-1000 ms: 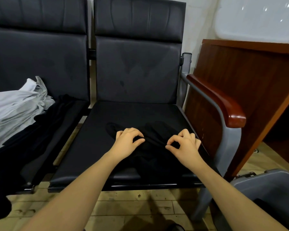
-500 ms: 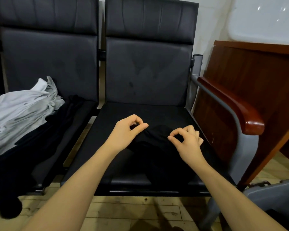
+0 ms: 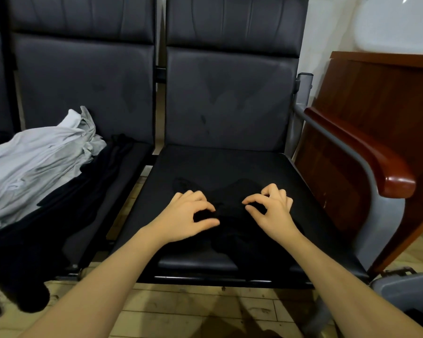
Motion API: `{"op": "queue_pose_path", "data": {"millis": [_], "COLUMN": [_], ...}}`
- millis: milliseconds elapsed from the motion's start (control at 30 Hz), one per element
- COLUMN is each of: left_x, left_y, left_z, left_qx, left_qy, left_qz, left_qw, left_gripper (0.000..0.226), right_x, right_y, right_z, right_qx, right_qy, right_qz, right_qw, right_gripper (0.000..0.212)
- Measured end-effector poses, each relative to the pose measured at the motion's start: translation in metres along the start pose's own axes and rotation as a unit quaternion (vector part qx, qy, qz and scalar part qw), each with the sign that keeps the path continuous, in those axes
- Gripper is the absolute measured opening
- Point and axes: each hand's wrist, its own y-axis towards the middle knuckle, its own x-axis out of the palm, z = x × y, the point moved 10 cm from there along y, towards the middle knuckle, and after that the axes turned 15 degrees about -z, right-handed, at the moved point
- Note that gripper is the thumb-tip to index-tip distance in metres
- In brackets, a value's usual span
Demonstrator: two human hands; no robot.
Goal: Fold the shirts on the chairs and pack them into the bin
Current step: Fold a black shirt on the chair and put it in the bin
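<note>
Black shirt (image 3: 232,230) on chair seat (image 3: 303,191), long axis running toward us. Our left hand (image 3: 188,219) and right hand (image 3: 270,211) each pinch its cloth; we read no label

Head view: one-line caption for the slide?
Left hand and right hand pinch a black shirt on a black chair seat.

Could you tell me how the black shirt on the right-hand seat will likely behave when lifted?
The black cloth shirt is rumpled, so it will probably droop limply. Both hands, left and right, pinch it easily, suggesting lightness.
</note>
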Motion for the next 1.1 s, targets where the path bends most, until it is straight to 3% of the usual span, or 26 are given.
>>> {"op": "queue_pose_path", "data": {"millis": [167, 300, 433, 567, 733, 1100], "left_x": [0.017, 0.019, 0.017, 0.015, 0.001, -0.053], "left_y": [-0.004, -0.006, -0.012, -0.016, -0.021, -0.035], "left_z": [-0.010, -0.019, -0.026, -0.028, -0.019, -0.005], "left_qx": [-0.035, -0.036, -0.045, -0.045, -0.032, -0.075], "left_qy": [0.022, -0.093, -0.157, -0.120, 0.011, -0.090], "left_qz": [-0.083, -0.099, -0.083, -0.054, 0.017, 0.104], "left_qw": [0.996, 0.990, 0.983, 0.990, 0.999, 0.988], "left_gripper": [0.079, 0.054, 0.033, 0.012, 0.012, 0.009], "right_x": [0.012, 0.015, 0.017, 0.018, 0.018, -0.009], "right_y": [-0.001, -0.001, -0.001, -0.002, -0.005, -0.013], "right_z": [-0.006, 0.004, 0.009, 0.009, 0.009, 0.014], "right_qx": [-0.011, 0.020, 0.036, 0.039, 0.036, 0.042], "right_qy": [-0.063, -0.047, -0.033, -0.031, -0.004, 0.097], "right_qz": [-0.071, -0.078, -0.069, -0.074, -0.097, -0.066], "right_qw": [0.995, 0.996, 0.996, 0.996, 0.995, 0.992], "right_gripper": [0.033, 0.034, 0.031, 0.030, 0.030, 0.027]}}
